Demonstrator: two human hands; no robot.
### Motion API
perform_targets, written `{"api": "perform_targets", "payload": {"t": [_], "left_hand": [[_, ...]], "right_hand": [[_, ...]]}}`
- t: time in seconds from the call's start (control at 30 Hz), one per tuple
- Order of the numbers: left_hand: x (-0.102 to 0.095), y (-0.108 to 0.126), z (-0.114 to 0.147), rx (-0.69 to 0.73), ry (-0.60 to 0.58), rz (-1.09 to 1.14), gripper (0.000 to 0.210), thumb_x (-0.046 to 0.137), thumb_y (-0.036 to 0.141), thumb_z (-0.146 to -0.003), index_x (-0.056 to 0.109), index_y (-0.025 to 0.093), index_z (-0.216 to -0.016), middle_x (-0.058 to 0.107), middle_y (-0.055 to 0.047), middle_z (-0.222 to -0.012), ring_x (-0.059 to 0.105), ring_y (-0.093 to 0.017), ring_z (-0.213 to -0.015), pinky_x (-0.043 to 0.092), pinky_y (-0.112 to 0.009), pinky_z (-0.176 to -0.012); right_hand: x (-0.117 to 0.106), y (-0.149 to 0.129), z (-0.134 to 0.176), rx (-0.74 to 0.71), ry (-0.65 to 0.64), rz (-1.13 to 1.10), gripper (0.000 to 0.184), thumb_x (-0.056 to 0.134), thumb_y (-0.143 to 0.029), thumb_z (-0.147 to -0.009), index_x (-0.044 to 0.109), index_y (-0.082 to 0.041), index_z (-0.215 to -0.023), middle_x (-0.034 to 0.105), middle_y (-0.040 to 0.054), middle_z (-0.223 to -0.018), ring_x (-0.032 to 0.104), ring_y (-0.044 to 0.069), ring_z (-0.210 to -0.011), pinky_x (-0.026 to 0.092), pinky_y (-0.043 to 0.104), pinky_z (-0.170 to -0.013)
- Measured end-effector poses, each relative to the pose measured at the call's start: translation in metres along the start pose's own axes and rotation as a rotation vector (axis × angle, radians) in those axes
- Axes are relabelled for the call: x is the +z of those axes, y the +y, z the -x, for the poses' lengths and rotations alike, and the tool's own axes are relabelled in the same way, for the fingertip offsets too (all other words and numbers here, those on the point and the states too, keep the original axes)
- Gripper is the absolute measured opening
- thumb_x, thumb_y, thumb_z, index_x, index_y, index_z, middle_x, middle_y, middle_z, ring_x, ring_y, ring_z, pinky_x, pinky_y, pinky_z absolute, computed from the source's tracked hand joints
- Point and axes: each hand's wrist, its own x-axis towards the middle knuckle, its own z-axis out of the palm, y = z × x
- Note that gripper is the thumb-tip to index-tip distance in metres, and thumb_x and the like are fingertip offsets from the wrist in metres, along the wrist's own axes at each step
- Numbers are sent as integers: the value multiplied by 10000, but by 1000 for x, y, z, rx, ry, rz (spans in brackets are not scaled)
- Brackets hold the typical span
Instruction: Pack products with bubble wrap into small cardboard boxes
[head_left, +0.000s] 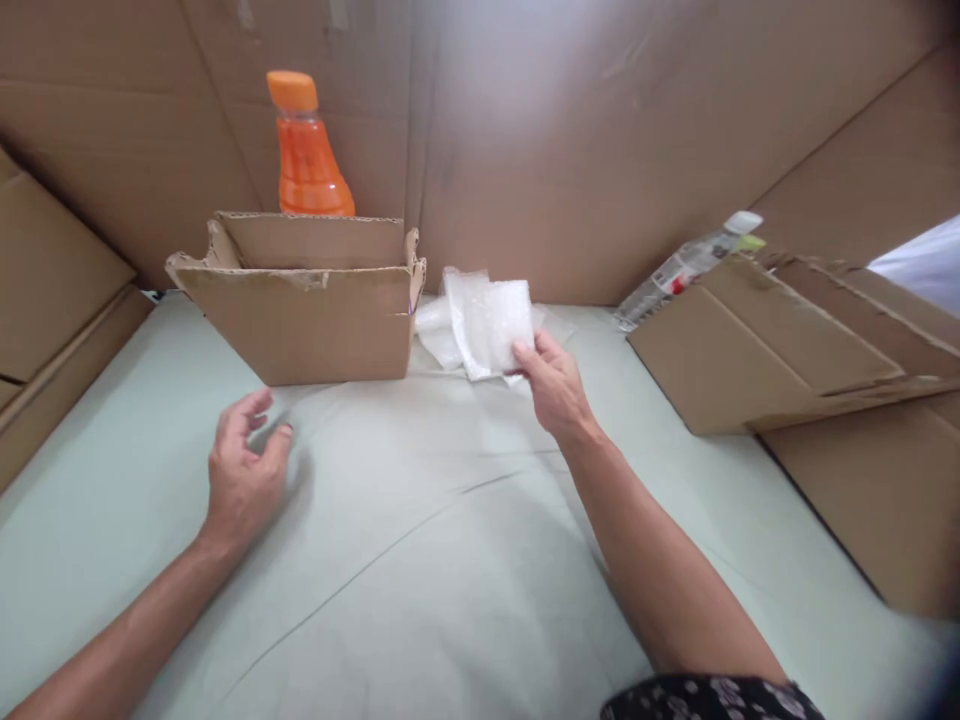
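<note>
My right hand [556, 385] pinches the right edge of a white bubble-wrap pouch [495, 325] between thumb and fingers. Behind and beside that pouch lie more crumpled clear plastic wraps [437, 330], partly hidden by it. Just left of the wraps stands an open-topped cardboard box [330, 325], its inside mostly out of sight. My left hand [247, 465] is near the box's front left corner, fingers curved and apart from the thumb, with nothing in it.
An orange bottle [311, 165] rises behind the box. To the right, a clear bottle with a white cap [690, 265] leans by another open cardboard box [765, 345]. Cardboard walls [600, 150] enclose the back, and a pale green cloth [420, 560] covers the surface.
</note>
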Motion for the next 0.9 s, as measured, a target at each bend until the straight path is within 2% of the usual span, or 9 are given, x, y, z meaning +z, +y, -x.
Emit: {"api": "perform_targets", "payload": {"t": [0.07,0.13,0.23,0.37,0.43,0.6,0.77,0.83,0.9], "left_hand": [[1,21,33,-46,-221,55,509,715,431,-789,633,227,-1248,661,-109,-1309,645,-291,-1175,537,-485,-1024],[6,41,58,-177,-485,273,657,769,474,-756,579,211,-1328,637,-140,-1355,643,-302,-1206,546,-476,-1010],[17,61,77,-404,-739,627,796,829,514,-718,524,197,-1381,656,-157,-1296,687,-287,-1118,581,-426,-900],[19,60,86,-533,-692,660,631,870,440,-694,619,172,-1206,676,-30,-881,677,-170,-781,551,-315,-725],[16,56,90,-541,-656,620,590,862,410,-697,624,163,-1177,651,-13,-857,651,-145,-731,535,-295,-693],[12,54,98,-454,-663,550,694,827,356,-737,530,167,-1335,642,-103,-1175,674,-198,-990,572,-334,-824],[9,48,98,-469,-674,630,680,684,524,-862,476,163,-1400,613,-160,-1264,650,-293,-1132,599,-433,-842],[4,49,100,-374,-738,633,694,675,591,-863,513,170,-1391,595,-179,-1337,605,-339,-1243,573,-496,-947],[-2,53,107,-161,-775,572,795,773,598,-788,509,218,-1434,532,-172,-1467,512,-379,-1376,492,-548,-1089]], "right_hand": [[7,-11,43,145,-168,-270,474,652,-639,-850,658,-193,-1010,720,62,-931,676,192,-776,551,311,-690],[19,-19,81,296,-348,-385,548,597,-713,-870,668,-177,-963,713,72,-854,673,194,-716,551,323,-659],[34,-25,118,343,-489,-240,594,536,-718,-915,699,-158,-1028,728,86,-906,685,213,-807,562,346,-734],[38,-28,141,202,-338,50,503,568,-633,-943,702,-195,-1152,737,75,-1089,678,233,-1019,544,363,-915],[38,-28,148,188,-284,70,515,533,-630,-966,683,-209,-1221,732,87,-1142,689,230,-1015,547,380,-926],[44,-22,155,246,-264,27,590,521,-665,-957,634,-191,-1289,687,133,-1292,701,240,-1060,565,403,-916],[38,-23,150,204,-360,8,586,569,-687,-931,665,-217,-1269,665,104,-1360,654,253,-1198,516,426,-1039],[31,-25,148,187,-370,-48,608,571,-712,-919,667,-231,-1278,660,98,-1374,655,258,-1207,531,418,-1018],[27,-26,147,190,-353,-91,635,556,-743,-910,667,-239,-1279,658,97,-1379,660,267,-1207,543,422,-1001]]}}
